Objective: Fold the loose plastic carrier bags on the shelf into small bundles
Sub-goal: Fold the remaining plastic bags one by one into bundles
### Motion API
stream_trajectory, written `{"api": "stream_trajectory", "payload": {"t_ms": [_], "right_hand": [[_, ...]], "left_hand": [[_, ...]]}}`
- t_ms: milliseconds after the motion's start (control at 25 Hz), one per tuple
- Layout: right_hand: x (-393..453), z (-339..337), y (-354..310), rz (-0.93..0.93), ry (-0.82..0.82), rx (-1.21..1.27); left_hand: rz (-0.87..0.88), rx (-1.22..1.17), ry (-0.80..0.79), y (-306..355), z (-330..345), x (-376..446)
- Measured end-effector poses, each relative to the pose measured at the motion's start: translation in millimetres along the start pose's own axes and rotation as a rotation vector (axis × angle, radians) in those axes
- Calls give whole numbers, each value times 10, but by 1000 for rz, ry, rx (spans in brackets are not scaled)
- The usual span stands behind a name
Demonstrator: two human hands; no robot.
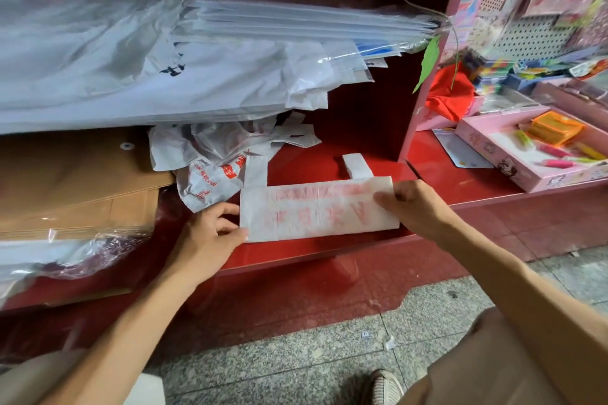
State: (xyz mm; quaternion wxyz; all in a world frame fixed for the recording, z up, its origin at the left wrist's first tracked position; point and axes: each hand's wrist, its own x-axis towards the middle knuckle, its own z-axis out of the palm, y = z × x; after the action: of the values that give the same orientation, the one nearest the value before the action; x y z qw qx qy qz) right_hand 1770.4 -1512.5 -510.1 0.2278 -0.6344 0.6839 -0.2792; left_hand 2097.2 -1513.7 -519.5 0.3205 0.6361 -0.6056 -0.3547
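Head view, the only one: the bag [316,210] lies flat on the red shelf [362,158] near its front edge, pressed into a long white strip with faded red print, its two handles [355,166] poking out along the far side. The left hand [210,233] pinches the strip's left end, thumb on top at the near corner, fingers curled at the edge. The right hand [418,207] grips the right end, thumb laid over the top layer, fingers tucked round it.

Now the risks. The film is thin and slick and so is the glossy shelf, so if either hand eases off before the next crease is pressed, the layers may well spring open and the strip will lose its shape. Both grips sit at the very ends with the middle held down by nothing; a fold started from one side could skew and leave the edges stepped, making a lopsided bundle. The handles lie free, and one could get caught crooked inside the fold. The strip sits close to the shelf's lip, so a sideways drag might slide it off towards the floor [296,355].

Just to the left, the loose bags [214,161] lie crumpled and touching the strip's far corner; a sweeping left hand could snag them in.
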Motion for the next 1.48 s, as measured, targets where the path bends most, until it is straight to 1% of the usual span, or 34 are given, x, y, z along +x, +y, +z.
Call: {"api": "stream_trajectory", "payload": {"t_ms": [80, 120, 160, 200, 240, 280, 320, 360, 400, 440, 480, 520, 600, 680, 720, 840, 880, 920, 960, 1000, 1040, 1080, 1120, 1160, 1200, 1240, 1280, 1320, 1360, 1440, 1480], "right_hand": [[58, 79, 23, -29, 79, -154], [80, 109, 19, -15, 153, -227], [81, 135, -17, -10, 230, -290], [67, 163, -56, -39, 287, -325], [49, 190, -85, -120, 272, -366], [18, 214, -118, -210, 160, -395], [-37, 224, -159, -272, -8, -421], [-99, 236, -192, -286, -189, -480], [-150, 249, -205, -306, -309, -567], [-188, 252, -202, -337, -330, -648], [-213, 228, -212, -351, -294, -680], [-214, 188, -197, -349, -259, -636], [-207, 72, -191, -329, -265, -421], [-166, -25, -171, -198, -267, -191], [-131, -53, -149, -116, -239, -67], [-15, -38, -118, 93, -80, 269], [36, -12, -115, 155, -30, 335], [80, 25, -109, 202, 18, 323], [114, 75, -93, 208, 69, 194], [123, 120, -80, 150, 119, -6], [112, 143, -84, 37, 149, -195], [92, 156, -89, -92, 106, -303], [37, 157, -119, -189, -35, -355], [-44, 155, -161, -230, -205, -414], [-115, 159, -183, -261, -321, -526], [-168, 154, -198, -311, -340, -647], [-193, 134, -197, -349, -297, -696], [-202, 83, -186, -374, -264, -646], [-197, 14, -180, -384, -266, -540], [-160, -125, -153, -272, -318, -235], [-117, -187, -151, -198, -304, -41]], "left_hand": [[-35, 34, 22, -21, 36, 24], [-10, 108, 70, -37, 46, 36], [101, 218, 143, -39, 52, 42], [286, 333, 191, -39, 60, 41], [467, 420, 168, -29, 78, 26], [571, 482, 71, -26, 102, 17], [588, 525, -69, -14, 115, 8], [550, 587, -200, -13, 125, 12], [507, 686, -292, -34, 134, 31], [496, 792, -327, -59, 129, 53], [497, 858, -317, -75, 110, 60], [514, 871, -281, -49, 75, 40], [554, 778, -194, 52, -19, -33], [511, 591, -147, 89, -110, -85], [427, 470, -135, 100, -151, -81], [47, 55, -128, 95, -155, 35], [-30, -13, -113, 90, -121, 66], [-67, -14, -74, 63, -82, 103], [-53, 54, -1, 58, -51, 106], [42, 193, 83, 39, -32, 99], [208, 322, 126, 16, -16, 80], [372, 416, 71, -22, -10, 72], [481, 501, -50, -27, -7, 71], [505, 596, -192, -25, -1, 62], [515, 702, -297, -43, 7, 59], [538, 797, -335, -80, 8, 63], [608, 808, -301, -105, -3, 62], [637, 763, -260, -122, -35, 54], [635, 672, -235, -122, -83, 32], [543, 497, -231, -35, -146, -33], [475, 427, -228, 5, -161, -41]]}}
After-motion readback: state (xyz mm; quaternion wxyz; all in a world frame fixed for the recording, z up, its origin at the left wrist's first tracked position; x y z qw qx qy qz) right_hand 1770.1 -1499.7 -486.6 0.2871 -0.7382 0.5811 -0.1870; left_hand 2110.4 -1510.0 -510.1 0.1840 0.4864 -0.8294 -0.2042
